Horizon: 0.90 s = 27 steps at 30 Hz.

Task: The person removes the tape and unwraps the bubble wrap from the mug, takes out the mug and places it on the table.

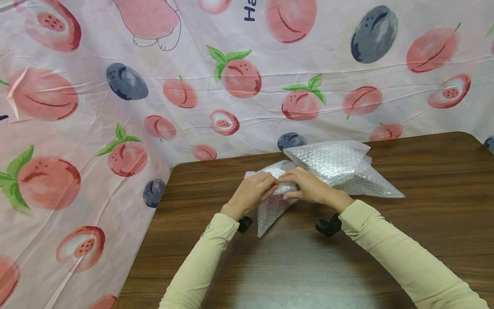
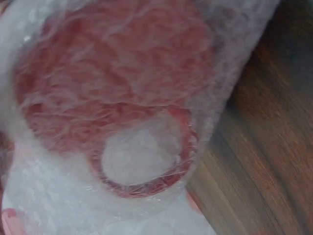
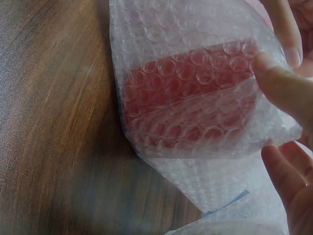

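Observation:
In the head view, both hands meet over a piece of bubble wrap (image 1: 275, 210) on the table. My left hand (image 1: 252, 191) pinches its top edge from the left. From the right, my right hand (image 1: 310, 186) grips the same wrap between thumb and fingers, close to the left fingertips. Through the clear bubbles shows a red mug-like thing (image 2: 117, 63) with a handle-like loop, filling much of the left wrist view. The right wrist view shows its red side (image 3: 195, 78) under a fold of wrap, fingers at the right edge. Its full shape is hidden.
More bubble wrap (image 1: 332, 161) lies in a loose heap behind and right of the hands, one pointed corner reaching right. The brown wooden table (image 1: 185, 206) ends at a fruit-print cloth (image 1: 247, 116) hanging behind it and along the left.

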{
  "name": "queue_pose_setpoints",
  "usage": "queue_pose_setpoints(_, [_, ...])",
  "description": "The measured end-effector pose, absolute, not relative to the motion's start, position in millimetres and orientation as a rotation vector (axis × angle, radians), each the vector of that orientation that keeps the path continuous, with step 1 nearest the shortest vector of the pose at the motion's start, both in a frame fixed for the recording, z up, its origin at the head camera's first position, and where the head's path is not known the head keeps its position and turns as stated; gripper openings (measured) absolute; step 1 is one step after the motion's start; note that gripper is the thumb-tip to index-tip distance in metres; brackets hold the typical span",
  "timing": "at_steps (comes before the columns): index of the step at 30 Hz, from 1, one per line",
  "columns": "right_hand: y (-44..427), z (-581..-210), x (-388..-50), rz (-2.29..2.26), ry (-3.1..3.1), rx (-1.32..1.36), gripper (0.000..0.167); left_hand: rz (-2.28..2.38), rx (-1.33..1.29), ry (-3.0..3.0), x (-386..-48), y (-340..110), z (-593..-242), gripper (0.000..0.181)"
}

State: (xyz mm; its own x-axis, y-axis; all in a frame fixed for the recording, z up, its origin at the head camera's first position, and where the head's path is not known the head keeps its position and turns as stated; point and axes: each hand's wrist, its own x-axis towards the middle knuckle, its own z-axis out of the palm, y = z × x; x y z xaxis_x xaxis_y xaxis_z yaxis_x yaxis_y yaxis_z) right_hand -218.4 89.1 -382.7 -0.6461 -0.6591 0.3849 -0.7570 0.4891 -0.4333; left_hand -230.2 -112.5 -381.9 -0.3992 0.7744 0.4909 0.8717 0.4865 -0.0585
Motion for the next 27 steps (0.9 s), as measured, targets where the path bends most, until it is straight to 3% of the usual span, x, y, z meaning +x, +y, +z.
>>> queue_pose_setpoints(21, [90,-384,-219,0.891,-2.587,1.218,0.054,-0.393,-1.397,-2.244,-224,-119,-383,0.007])
queue_pose_setpoints(27, [90,-385,-218,0.843,-2.576,1.23,0.048,-0.408,-1.342,-2.195,-221,-118,-390,0.006])
